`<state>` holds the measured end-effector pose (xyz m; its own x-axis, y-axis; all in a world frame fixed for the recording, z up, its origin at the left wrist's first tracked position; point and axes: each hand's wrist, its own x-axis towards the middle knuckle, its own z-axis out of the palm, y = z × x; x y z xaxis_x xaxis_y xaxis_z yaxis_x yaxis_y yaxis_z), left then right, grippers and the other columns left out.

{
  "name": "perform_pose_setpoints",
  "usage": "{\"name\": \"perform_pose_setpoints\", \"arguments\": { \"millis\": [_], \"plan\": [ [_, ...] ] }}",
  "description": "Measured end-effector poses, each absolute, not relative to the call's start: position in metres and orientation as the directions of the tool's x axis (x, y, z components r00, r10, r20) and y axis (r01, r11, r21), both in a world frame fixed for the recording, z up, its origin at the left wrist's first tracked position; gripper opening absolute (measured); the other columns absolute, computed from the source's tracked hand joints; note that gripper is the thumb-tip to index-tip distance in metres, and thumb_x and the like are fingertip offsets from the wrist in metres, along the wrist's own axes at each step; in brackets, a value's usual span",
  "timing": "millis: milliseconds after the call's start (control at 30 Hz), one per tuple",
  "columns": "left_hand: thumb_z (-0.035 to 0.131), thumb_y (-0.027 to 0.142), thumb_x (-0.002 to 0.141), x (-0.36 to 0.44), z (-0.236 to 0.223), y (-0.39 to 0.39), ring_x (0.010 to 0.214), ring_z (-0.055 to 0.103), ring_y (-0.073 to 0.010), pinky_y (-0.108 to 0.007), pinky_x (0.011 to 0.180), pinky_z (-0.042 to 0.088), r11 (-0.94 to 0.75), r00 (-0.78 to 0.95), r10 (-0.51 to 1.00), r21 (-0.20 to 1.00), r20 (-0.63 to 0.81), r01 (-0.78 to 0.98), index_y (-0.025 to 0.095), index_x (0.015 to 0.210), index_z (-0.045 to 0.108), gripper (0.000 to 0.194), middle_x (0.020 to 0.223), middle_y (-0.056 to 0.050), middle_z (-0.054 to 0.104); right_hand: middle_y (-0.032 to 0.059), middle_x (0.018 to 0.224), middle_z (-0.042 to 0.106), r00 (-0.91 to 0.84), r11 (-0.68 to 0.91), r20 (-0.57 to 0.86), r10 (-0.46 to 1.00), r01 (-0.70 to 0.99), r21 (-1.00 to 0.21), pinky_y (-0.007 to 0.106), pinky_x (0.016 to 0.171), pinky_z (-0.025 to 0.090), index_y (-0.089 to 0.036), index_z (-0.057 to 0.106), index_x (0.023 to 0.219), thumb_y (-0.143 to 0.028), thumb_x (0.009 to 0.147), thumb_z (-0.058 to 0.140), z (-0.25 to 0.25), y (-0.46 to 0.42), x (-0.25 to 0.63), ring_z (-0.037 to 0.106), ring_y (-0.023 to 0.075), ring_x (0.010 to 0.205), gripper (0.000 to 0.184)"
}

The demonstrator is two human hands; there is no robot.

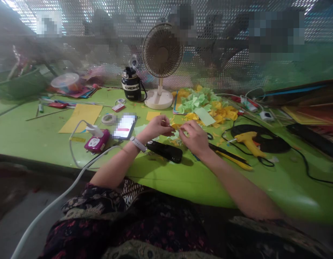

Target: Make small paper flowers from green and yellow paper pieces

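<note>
- Left hand (pixel 159 126) and right hand (pixel 194 137): fingertips pinching thin yellow paper (pixel 176 126) between them, over the glossy table (pixel 42 144).
- Stapler (pixel 166 151): smooth, black, oblong.
- Paper pile (pixel 200 99): crinkled, green and yellow, beyond the hands.

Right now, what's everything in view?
Table: 1, green, centre
Fan: 1, pale, back
Bottle: 1, black, beside fan
Paper pieces: many, green/yellow, back
Stapler: 1, black, front
Glue gun: 1, yellow, right
Phone: 1, dark, left
Adapter: 1, purple, left
Large sheet: 1, yellow, left
Tub: 1, clear, left
Basket: 1, green, left
Cables: several, mixed, scattered
Oddments: uncounted, mixed, scattered
Scrap: 1, yellow, centre
Left hand: 1, bare, at scrap
Right hand: 1, bare, at scrap
</note>
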<state>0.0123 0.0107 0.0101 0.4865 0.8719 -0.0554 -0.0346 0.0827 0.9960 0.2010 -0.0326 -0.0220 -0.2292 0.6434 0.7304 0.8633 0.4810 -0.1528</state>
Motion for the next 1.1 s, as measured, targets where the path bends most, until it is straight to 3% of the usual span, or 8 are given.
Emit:
{"name": "perform_pose_setpoints", "arguments": {
  "millis": [267, 1100],
  "plan": [
    [0.080, 0.010, 0.074, 0.0127, 0.0110, 0.0109, 0.063, 0.073, -0.0139, -0.030, 0.071, 0.061, 0.121, 0.487, 0.870, 0.991, -0.081, -0.051, 0.016, 0.080, 0.043, 0.038, 0.062, 0.002, 0.067, 0.0075, 0.088, 0.069, -0.295, 0.516, 0.794, 0.532, 0.856, -0.027, 0.030, 0.064, 0.048, -0.018, 0.068, 0.084, -0.024, 0.095, 0.055, -0.0206, -0.0330, 0.2006, 0.063, 0.0190, 0.077, 0.018],
    [0.080, 0.008, 0.073, 0.0127, 0.0109, 0.0126, 0.059, 0.072, -0.0141, -0.030, 0.068, 0.061, 0.143, 0.460, 0.882, 0.988, -0.102, -0.055, 0.016, 0.080, 0.043, 0.039, 0.062, 0.002, 0.068, 0.0078, 0.094, 0.070, -0.301, 0.529, 0.754, 0.584, 0.846, -0.072, 0.031, 0.068, 0.049, -0.020, 0.070, 0.088, -0.027, 0.097, 0.053, -0.0198, -0.0353, 0.2021, 0.065, 0.0194, 0.081, 0.020]
  ]
}}
